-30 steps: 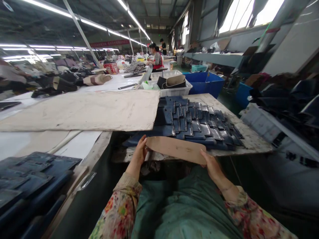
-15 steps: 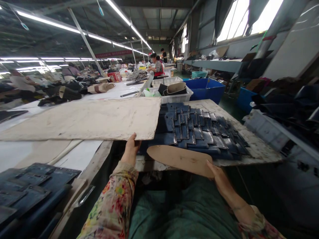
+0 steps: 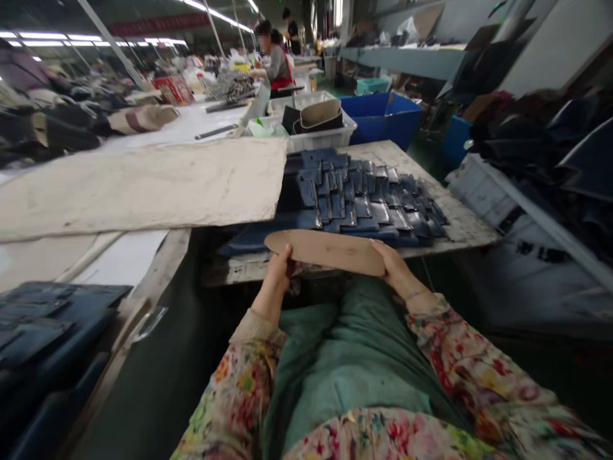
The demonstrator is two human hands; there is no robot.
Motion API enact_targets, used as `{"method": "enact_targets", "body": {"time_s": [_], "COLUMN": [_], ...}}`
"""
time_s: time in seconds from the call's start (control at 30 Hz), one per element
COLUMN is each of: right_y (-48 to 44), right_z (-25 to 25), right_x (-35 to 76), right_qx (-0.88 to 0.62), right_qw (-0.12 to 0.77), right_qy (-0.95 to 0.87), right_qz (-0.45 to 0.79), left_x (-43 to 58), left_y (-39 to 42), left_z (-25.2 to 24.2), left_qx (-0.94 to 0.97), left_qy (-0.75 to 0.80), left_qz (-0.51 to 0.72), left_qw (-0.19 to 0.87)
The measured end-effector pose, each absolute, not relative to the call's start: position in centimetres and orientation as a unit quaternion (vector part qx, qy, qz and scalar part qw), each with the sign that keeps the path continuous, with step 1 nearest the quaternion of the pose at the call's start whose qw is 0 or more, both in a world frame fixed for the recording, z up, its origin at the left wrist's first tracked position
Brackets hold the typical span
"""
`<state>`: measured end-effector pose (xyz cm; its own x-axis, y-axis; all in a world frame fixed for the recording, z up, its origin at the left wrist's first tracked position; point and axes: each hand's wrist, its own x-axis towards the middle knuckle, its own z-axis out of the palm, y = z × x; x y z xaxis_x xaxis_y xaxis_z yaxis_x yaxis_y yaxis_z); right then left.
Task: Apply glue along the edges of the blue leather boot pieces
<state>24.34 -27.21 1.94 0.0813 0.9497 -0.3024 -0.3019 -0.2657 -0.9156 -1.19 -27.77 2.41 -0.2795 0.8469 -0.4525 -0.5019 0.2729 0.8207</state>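
Observation:
A long brown board with rounded ends (image 3: 330,250) is held level in front of my body, over the near edge of the worktable. My left hand (image 3: 279,273) pinches its left end, thumb on top. At its right end my right hand (image 3: 393,267) has hold of it, the fingers partly hidden. Just beyond the board, overlapping dark blue pieces (image 3: 354,195) lie in rows on the worn tabletop (image 3: 472,227). A large cream fabric-like panel (image 3: 191,185) lies to the left, its right edge against the blue pieces.
More dark blue pieces (image 3: 52,326) are stacked at the lower left. White bins (image 3: 330,135) and a blue bin (image 3: 383,118) stand behind the table. A grey container (image 3: 531,223) is at the right. A person (image 3: 278,64) works farther back.
My left hand has let go of the cream panel's edge and taken the left end of the brown board. The board is now nearly level, and the view has tilted down.

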Motion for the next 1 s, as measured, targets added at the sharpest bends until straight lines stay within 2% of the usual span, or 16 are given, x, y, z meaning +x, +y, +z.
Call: {"method": "enact_targets", "body": {"time_s": [0.27,0.47,0.67,1.0], "right_y": [-31.0,-33.9,-34.2,-31.5], "right_z": [1.5,2.8,3.7,1.3], "right_x": [25.4,24.4,20.3,19.8], "right_qx": [-0.52,-0.515,-0.463,-0.487], "right_qw": [0.603,0.518,0.472,0.501], "right_qy": [-0.274,-0.27,-0.332,-0.314], "right_qz": [0.539,0.627,0.672,0.643], "left_x": [2.5,3.9,2.0,2.8], "left_y": [-23.0,-20.6,-18.6,-22.5], "left_z": [3.2,4.4,4.5,2.4], "left_qx": [0.196,0.263,0.292,0.311], "left_qy": [0.534,0.511,0.516,0.497], "left_qz": [0.575,0.574,0.572,0.529], "left_qw": [0.588,0.584,0.567,0.613]}}
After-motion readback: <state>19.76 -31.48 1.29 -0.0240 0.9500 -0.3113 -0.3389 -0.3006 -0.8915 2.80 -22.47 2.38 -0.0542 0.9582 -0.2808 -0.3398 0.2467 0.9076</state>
